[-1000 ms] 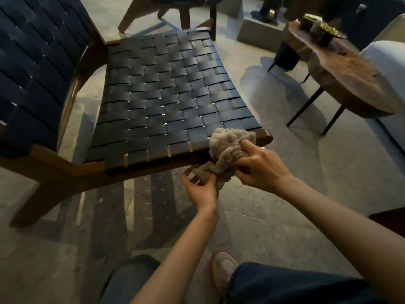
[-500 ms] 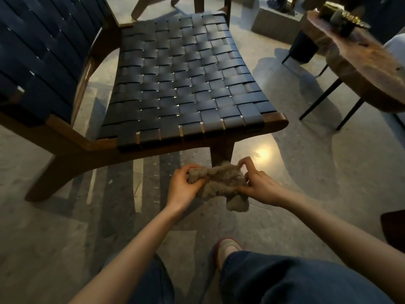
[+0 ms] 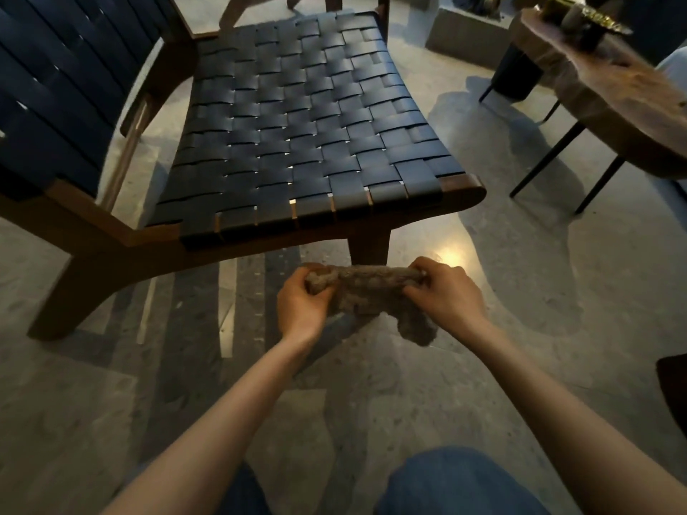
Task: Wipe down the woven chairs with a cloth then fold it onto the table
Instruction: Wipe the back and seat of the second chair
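A fluffy beige-grey cloth is stretched between both hands in the air, just in front of the chair's front edge. My left hand grips its left end and my right hand grips its right end, with a loose corner hanging down below the right hand. The woven chair has a dark navy strap seat on a brown wooden frame and fills the upper middle; its woven backrest rises at the left. The live-edge wooden table on thin black legs stands at the upper right.
Dark ornaments sit on the table's far end. A grey block lies on the floor behind the chair, and another chair's legs show at the top. A pale sofa edge is at the far right. My jeans-clad knees are at the bottom over the polished stone floor.
The cloth has come off the seat's front corner and dropped below the chair edge. My hands have pulled apart, spreading the bunched cloth into a wider strip.
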Demonstrator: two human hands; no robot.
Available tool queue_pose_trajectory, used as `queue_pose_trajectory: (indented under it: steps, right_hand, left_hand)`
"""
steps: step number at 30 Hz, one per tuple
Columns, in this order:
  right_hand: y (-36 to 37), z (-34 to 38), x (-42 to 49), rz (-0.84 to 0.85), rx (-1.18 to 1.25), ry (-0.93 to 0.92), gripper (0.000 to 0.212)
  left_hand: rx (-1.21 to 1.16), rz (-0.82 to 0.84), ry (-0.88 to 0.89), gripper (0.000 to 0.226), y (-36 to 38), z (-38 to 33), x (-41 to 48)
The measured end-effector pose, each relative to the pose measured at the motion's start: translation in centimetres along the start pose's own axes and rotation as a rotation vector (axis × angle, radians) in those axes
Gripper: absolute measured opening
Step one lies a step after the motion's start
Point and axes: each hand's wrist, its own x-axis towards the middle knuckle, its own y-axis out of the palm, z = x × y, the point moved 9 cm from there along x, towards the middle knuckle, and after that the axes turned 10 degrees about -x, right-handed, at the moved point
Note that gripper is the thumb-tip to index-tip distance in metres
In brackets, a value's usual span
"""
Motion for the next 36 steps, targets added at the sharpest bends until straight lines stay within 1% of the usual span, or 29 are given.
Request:
queue_pose_trajectory:
  steps: [2, 4, 7, 10, 13, 14, 15, 16, 18, 21, 23, 25, 27, 29, 31, 33, 36]
  right_hand:
    - [0.1, -0.7, 1.0, -0.063, 0.106, 0.019, 0.009]
    - [0.3, -1.4, 1.8, -0.121, 0.257, 0.049, 0.013]
    - [0.5, -1.4, 2.9, -0.217, 0.513, 0.058, 0.017]
    - [1.3, -0.7, 3.7, -0.300, 0.813, 0.055, 0.020]
    - [2.6, -0.5, 3.9, -0.335, 1.052, 0.099, 0.037]
    - [3.0, -0.5, 3.9, -0.333, 1.103, 0.099, 0.043]
    - [3.5, -0.2, 3.9, -0.313, 1.140, 0.086, 0.046]
    - [3.8, 0.2, 3.8, -0.285, 1.149, 0.060, 0.046]
    - [4.2, 1.2, 3.8, -0.240, 1.067, -0.036, 0.043]
    - [4.2, 2.5, 4.2, -0.223, 0.943, -0.163, 0.041]
    - [4.3, 2.8, 4.9, -0.259, 0.887, -0.189, 0.038]
    - [4.8, 3.0, 5.6, -0.264, 0.866, -0.207, 0.037]
    - [5.8, 3.3, 6.1, -0.235, 0.892, -0.232, 0.035]
    - [6.4, 3.4, 6.6, -0.231, 0.902, -0.262, 0.031]
    - [7.0, 3.2, 6.8, -0.252, 0.895, -0.303, 0.031]
    - [8.0, 2.5, 6.7, -0.273, 0.886, -0.337, 0.032]
    - [10.5, 1.0, 6.6, -0.271, 0.845, -0.331, 0.032]
  left_hand:
    - [-0.079, -0.136, -0.069, 0.023, 0.2, 1.0, 0.7]
    - [-0.096, -0.225, -0.102, 0.026, 0.7, 1.6, 1.4]
    - [-0.223, -0.244, -0.037, 0.018, 1.8, 1.0, 2.8]
    - [-0.401, -0.331, 0.027, 0.031, 1.9, 0.5, 3.2]
    - [-0.638, -0.450, -0.024, 0.037, 3.1, 2.0, 2.7]
    - [-0.673, -0.469, -0.031, 0.035, 3.7, 2.1, 2.6]
    - [-0.654, -0.483, -0.012, 0.030, 4.2, 1.9, 2.5]
    - [-0.603, -0.484, 0.025, 0.024, 4.5, 1.5, 2.5]
    - [-0.518, -0.437, 0.139, 0.024, 5.3, 0.4, 2.2]
    - [-0.372, -0.286, 0.305, 0.030, 6.6, -0.8, 1.7]
    - [-0.329, -0.199, 0.345, 0.028, 7.2, -1.1, 1.9]
    - [-0.290, -0.158, 0.335, 0.025, 7.2, -0.9, 2.6]
    - [-0.246, -0.126, 0.333, 0.024, 7.0, -0.5, 3.4]
    - [-0.206, -0.104, 0.335, 0.028, 7.0, 0.1, 3.9]
    - [-0.152, -0.094, 0.319, 0.038, 7.2, 1.0, 4.2]
    - [-0.081, -0.091, 0.275, 0.046, 7.5, 2.8, 4.5]
    - [0.063, -0.102, 0.129, 0.048, 8.2, 6.3, 5.2]
